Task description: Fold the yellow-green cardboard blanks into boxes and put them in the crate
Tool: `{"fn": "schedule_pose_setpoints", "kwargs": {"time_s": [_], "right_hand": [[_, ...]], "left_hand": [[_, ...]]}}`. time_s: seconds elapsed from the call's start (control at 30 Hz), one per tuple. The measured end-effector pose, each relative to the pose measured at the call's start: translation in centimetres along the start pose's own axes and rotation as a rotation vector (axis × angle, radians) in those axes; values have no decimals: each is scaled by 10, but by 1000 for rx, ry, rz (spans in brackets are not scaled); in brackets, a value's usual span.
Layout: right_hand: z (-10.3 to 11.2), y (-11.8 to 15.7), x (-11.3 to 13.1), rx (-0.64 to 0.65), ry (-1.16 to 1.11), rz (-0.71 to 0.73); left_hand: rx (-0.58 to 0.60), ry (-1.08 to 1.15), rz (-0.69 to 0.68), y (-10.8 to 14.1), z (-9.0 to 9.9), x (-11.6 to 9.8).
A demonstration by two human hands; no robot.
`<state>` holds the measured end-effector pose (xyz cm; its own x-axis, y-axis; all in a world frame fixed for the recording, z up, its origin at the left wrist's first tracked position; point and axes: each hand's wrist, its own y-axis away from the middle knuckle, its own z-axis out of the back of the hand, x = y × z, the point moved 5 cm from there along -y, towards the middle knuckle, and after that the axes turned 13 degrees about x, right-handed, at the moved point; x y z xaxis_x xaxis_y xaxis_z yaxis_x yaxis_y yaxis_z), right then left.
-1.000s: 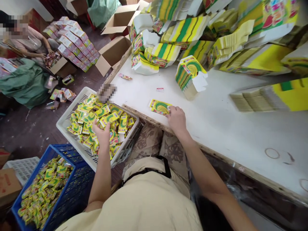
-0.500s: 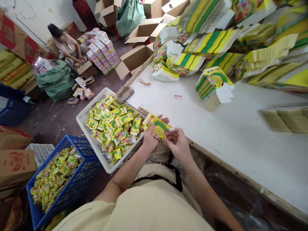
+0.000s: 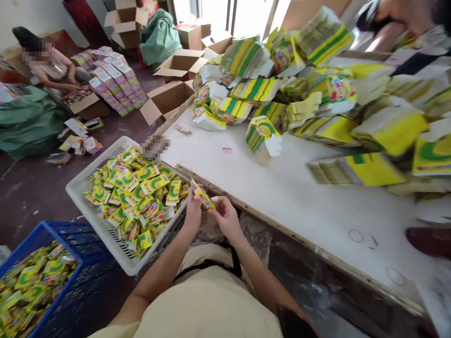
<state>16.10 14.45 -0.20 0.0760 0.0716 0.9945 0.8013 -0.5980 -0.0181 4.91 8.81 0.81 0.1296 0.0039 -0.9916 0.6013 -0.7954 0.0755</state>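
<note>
Between my two hands is a small yellow and green printed carton (image 3: 206, 199), tilted, with a pale flap standing up at its left end. My left hand (image 3: 192, 212) is closed round its left side. My right hand (image 3: 225, 217), with a white wrap on one fingertip, pinches the right end. Just left of my hands stands a white plastic basket (image 3: 75, 188) heaped with filled yellow and green packets (image 3: 144, 202). Whatever lies inside the held carton is hidden from view.
Stacks of flat printed cartons (image 3: 243, 94) cover the back of the white table (image 3: 282, 206). A blue crate (image 3: 70, 230) of packets stands at lower left. Open cardboard boxes (image 3: 167, 98), pink boxes (image 3: 118, 80), a green sack (image 3: 28, 122) and a seated person (image 3: 52, 70) are farther off.
The view has swung to the right, bringing more of the table and the window into sight. The carton in my hands has turned from face-on to more edge-on.
</note>
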Motion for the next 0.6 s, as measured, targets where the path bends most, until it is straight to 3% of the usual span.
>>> {"fn": "schedule_pose_setpoints", "kwargs": {"time_s": [0.2, 0.33, 0.37, 0.43, 0.5, 0.6], "right_hand": [[35, -3, 14, -59, 122, 24], [60, -7, 32, -135, 247, 39], [65, -8, 42, -146, 403, 98], [66, -11, 59, -59, 690, 197], [61, -12, 74, 59, 870, 304], [49, -10, 89, 226, 968, 416]], "left_hand": [[99, -49, -64, -6, 4, -3], [101, -141, -104, -8, 24, -35], [109, -194, -145, -8, 28, -48], [203, -429, -280, -8, 24, -75], [330, -684, -329, -10, 11, -89], [533, -841, -239, -16, -15, -81]]}}
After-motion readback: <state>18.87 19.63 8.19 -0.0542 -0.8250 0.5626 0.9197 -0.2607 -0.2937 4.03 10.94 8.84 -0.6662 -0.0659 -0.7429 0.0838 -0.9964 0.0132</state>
